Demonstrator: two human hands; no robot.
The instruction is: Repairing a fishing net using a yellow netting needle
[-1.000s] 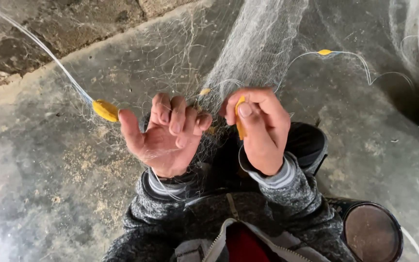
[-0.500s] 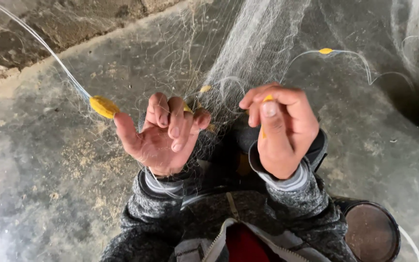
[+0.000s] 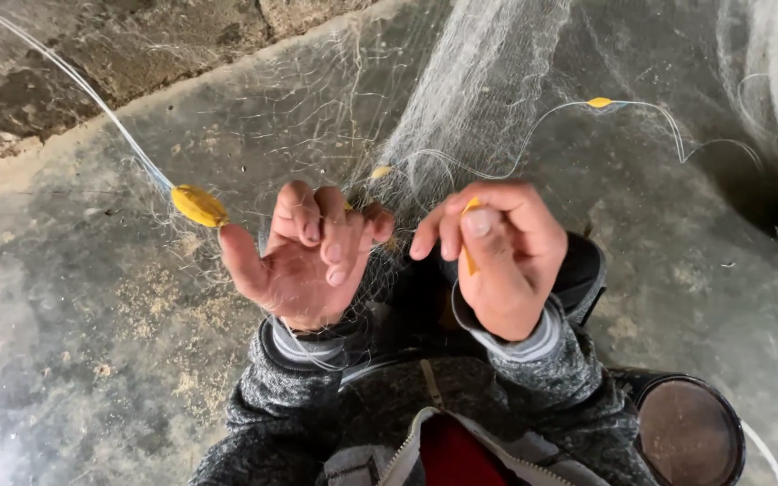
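Both hands have drawn apart: left hand curls into the net, right hand pinching a yellow needle.

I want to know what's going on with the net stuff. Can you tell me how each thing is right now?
Left hand: palm up, fingers curled around fine net threads.
Right hand: pinching a slim yellow tool between thumb and fingers.
Fishing net: spread over the concrete floor, bunched up toward the hands.
Yellow float: on a taut line beside the left thumb.
Small float: lying on a looped cord.
Round container: on the floor, apparently open.
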